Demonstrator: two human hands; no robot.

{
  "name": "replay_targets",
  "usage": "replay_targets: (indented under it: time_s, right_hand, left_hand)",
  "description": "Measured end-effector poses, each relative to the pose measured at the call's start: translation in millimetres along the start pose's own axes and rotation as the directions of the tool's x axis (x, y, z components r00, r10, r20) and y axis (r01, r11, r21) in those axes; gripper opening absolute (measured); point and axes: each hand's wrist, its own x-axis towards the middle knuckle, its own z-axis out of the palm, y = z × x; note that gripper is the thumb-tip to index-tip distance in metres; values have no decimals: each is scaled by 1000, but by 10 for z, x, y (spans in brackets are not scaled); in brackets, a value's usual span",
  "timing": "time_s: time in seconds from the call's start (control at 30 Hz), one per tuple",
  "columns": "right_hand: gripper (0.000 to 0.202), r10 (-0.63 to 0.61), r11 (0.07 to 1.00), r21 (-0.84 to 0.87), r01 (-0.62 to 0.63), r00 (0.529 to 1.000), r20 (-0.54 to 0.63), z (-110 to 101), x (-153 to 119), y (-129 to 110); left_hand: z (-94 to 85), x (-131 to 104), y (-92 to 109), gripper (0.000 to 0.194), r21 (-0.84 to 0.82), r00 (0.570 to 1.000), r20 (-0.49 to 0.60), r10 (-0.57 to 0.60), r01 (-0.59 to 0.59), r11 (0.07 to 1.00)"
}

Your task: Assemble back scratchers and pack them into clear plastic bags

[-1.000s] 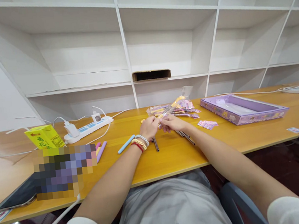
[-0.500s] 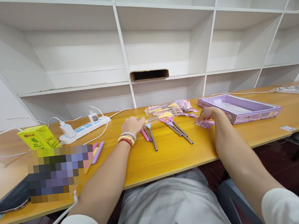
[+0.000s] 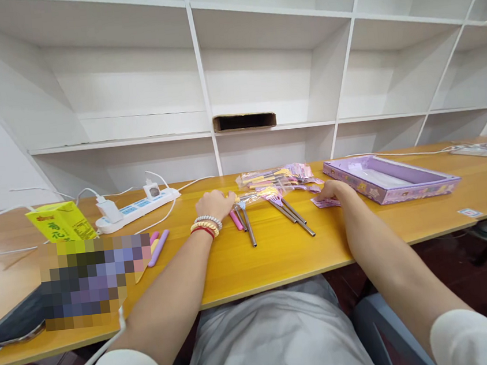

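My left hand [image 3: 214, 206] rests low over the table, thumb and fingers closed at the left end of a clear plastic packet [image 3: 262, 194] with yellow and pink pieces inside. My right hand [image 3: 335, 190] is closed on the edge of a purple printed card [image 3: 324, 202] lying close to the tabletop; its fingertips are partly hidden. Between my hands lie several metal-handled utensils [image 3: 290, 211] with pink or blue slotted heads, and a pink handle [image 3: 236, 220] beside my left hand. More clear packets [image 3: 269, 176] are piled behind.
A shallow purple box [image 3: 418, 190] stands at the right. On the left are a power strip [image 3: 142, 207] with cords, a yellow drink carton [image 3: 62, 222], a purple stick [image 3: 159, 248] and a blurred patch. White shelving [image 3: 258, 76] holds a cardboard box [image 3: 243, 122].
My right hand has moved slightly left with the purple card, which now lies flatter. The packet by my left hand has shifted slightly. My left hand has barely moved.
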Motion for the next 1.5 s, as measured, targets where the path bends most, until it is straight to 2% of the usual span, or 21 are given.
replay_targets:
  time_s: [0.07, 0.17, 0.27, 0.37, 0.6, 0.73, 0.9, 1.07, 1.2, 1.27, 1.33, 1.43, 1.5]
  right_hand:
    - [56, 44, 998, -44, -41, 997, 62, -3, -4, -36]
    - [63, 38, 999, -37, -35, 997, 74, -13, -5, -65]
    - [65, 31, 999, -30, -27, 990, 134, -24, -17, -69]
    - [61, 16, 997, -75, -5, 990, 139, -33, -35, -68]
    - [46, 63, 997, 39, -66, 995, 73, -82, -45, -74]
    - [28, 16, 967, 254, -24, 999, 34, -118, -133, -116]
    - [22, -51, 856, 515, 54, 998, -21, -121, -238, -187]
    - [23, -7, 823, 566, 49, 997, -77, -101, -221, -192]
    - [22, 4, 788, 604, 123, 979, -204, -129, -202, -175]
    - [25, 15, 719, 672, 177, 963, -270, -159, -216, -200]
    - [32, -38, 560, 780, 280, 949, -313, -190, -257, -263]
    - [42, -230, 282, 880, 382, 917, -325, -216, -366, -411]
    - [47, -339, 216, 905, 367, 897, -283, -209, -446, -514]
  left_hand:
    - [-5, -11, 6, 51, 2, 1000, -31, 3, -3, 1000]
    - [-20, -29, 18, 51, 7, 998, -56, 11, -11, 1000]
    - [-32, -44, 31, 51, 6, 998, -55, 14, -13, 1000]
    - [-33, -51, 39, 51, 6, 999, -49, 17, -16, 1000]
    - [-24, -53, 38, 49, -4, 999, -29, 20, -20, 1000]
    - [-29, -53, 40, 50, -14, 1000, -6, 17, -17, 1000]
    - [-18, -45, 37, 50, -14, 1000, 3, 22, -22, 1000]
    - [12, -33, 30, 50, -8, 1000, 4, 31, -31, 1000]
    - [23, -35, 40, 50, 5, 999, -4, 34, -34, 999]
    - [23, -40, 47, 51, 12, 999, -12, 34, -34, 999]
    - [17, -46, 53, 51, 14, 999, -18, 31, -30, 999]
    - [1, -59, 62, 50, 15, 999, -29, 22, -22, 1000]
    - [-11, -69, 72, 50, 14, 999, -37, 11, -11, 1000]
